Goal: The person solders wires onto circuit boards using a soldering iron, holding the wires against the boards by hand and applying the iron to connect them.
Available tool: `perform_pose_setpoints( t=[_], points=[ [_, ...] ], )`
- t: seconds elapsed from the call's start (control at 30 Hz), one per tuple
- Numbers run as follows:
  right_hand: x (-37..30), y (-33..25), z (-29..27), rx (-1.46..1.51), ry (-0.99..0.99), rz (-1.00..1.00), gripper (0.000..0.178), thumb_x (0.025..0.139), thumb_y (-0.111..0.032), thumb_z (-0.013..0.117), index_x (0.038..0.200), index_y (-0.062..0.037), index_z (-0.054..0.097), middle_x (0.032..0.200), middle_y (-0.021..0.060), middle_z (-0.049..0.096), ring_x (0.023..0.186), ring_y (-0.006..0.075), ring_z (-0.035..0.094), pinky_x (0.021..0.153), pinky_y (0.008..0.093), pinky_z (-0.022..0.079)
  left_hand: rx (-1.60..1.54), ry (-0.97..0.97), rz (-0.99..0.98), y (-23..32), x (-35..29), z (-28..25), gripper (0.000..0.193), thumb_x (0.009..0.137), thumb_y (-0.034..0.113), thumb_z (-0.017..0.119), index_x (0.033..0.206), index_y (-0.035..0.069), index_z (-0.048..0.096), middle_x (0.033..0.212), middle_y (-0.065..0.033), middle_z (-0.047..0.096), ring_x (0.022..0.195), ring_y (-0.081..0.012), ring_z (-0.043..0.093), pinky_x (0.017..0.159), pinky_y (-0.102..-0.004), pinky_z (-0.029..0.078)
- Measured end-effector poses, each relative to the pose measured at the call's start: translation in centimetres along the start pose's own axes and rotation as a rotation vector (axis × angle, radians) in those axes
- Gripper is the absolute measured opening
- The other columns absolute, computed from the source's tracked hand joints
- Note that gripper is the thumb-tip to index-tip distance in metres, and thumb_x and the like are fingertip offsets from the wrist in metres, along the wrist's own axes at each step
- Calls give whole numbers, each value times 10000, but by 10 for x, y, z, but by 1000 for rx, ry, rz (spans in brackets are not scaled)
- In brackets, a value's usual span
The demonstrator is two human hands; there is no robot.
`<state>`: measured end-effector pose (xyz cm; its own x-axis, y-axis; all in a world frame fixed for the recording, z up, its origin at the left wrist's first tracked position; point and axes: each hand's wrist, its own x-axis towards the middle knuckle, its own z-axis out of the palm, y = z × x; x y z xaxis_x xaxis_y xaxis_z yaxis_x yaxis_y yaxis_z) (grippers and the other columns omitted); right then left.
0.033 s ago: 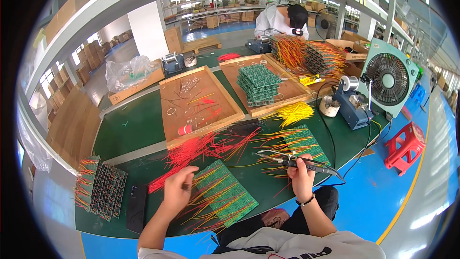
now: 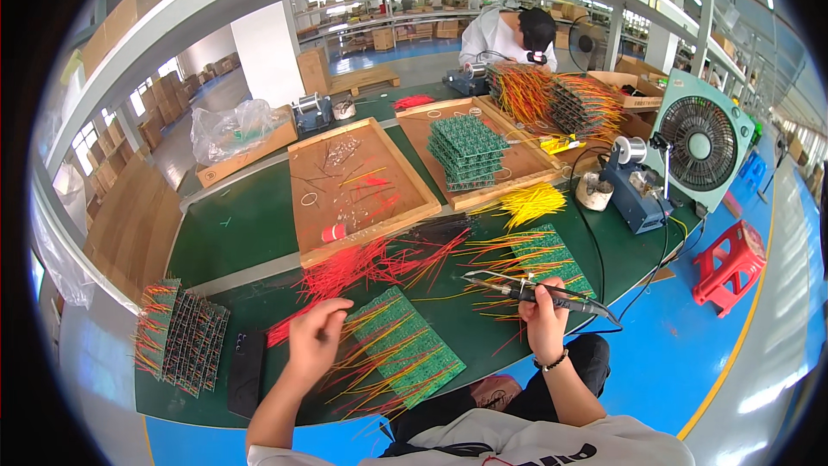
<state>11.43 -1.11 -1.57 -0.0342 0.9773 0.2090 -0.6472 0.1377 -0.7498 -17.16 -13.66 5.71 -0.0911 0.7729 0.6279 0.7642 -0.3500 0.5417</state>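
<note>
My right hand [image 2: 545, 319] grips a soldering iron [image 2: 565, 297], its thin metal tip pointing left over the table and its dark cable looping off on the right. My left hand [image 2: 316, 335] hovers beside the left edge of a green circuit board [image 2: 410, 347], thumb and forefinger close together; whether anything is between them is too small to tell. Red and yellow wires lie in rows across this board and stick out past its left side. A second wired board [image 2: 556, 259] lies to the right, partly behind the iron. Loose red wires [image 2: 345, 272] are heaped beyond my left hand.
Two wooden trays [image 2: 371, 233] lie farther back, one bearing stacked green boards [image 2: 466, 151]. Yellow wires [image 2: 530, 204], a blue soldering station [image 2: 636, 198] and a fan [image 2: 700, 142] stand right. Wired boards [image 2: 183, 341] and a black box [image 2: 247, 371] are left. A co-worker [image 2: 504, 39] sits opposite.
My left hand has shifted slightly to the left, away from the near board. The soldering iron and my right hand stay practically where they were.
</note>
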Motion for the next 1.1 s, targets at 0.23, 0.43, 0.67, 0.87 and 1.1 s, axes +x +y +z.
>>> perform_pose_setpoints(
  t=[0.23, 0.43, 0.67, 0.87, 1.1],
  points=[
    [-3, -1, -2, -21, -37, -28, 109, 857, -60, 473, 829, -77, 369, 584, 17, 406, 476, 81, 367, 436, 219, 326, -1340, -317, 396, 118, 54, -54, 363, 843, 259, 516, 701, -69, 579, 502, -91, 498, 350, -173, 370, 345, -281, 248],
    [-6, 1, -3, -55, -26, -23, 98, 860, -65, 466, 817, -78, 379, 559, 11, 400, 460, 82, 358, 425, 222, 316, -1930, -1090, 690, 155, 73, -44, 120, 855, 55, 419, 738, 37, 441, 647, -175, 469, 461, -259, 443, 402, -353, 283],
    [-8, -1, -1, -79, -60, -30, 89, 877, -83, 435, 809, -96, 380, 592, 5, 383, 499, 95, 383, 448, 240, 310, -2069, -973, 700, 169, 58, -25, 118, 819, 36, 413, 806, 101, 511, 617, -131, 456, 433, -212, 422, 369, -305, 284],
    [-5, 1, -2, -40, -19, -62, 104, 856, -45, 464, 808, -76, 377, 576, 8, 396, 474, 68, 346, 420, 210, 294, -2157, -911, 716, 179, 63, -11, 245, 783, 18, 407, 873, 165, 581, 588, -88, 443, 404, -165, 402, 337, -257, 285],
    [-6, -1, -7, 31, 51, 3, 117, 846, -35, 497, 816, -82, 394, 605, -13, 394, 473, 44, 330, 426, 202, 286, -1819, -972, 732, 159, 108, -7, 56, 797, 31, 487, 759, 39, 446, 525, -109, 442, 422, -182, 424, 386, -301, 262]
  ],
)
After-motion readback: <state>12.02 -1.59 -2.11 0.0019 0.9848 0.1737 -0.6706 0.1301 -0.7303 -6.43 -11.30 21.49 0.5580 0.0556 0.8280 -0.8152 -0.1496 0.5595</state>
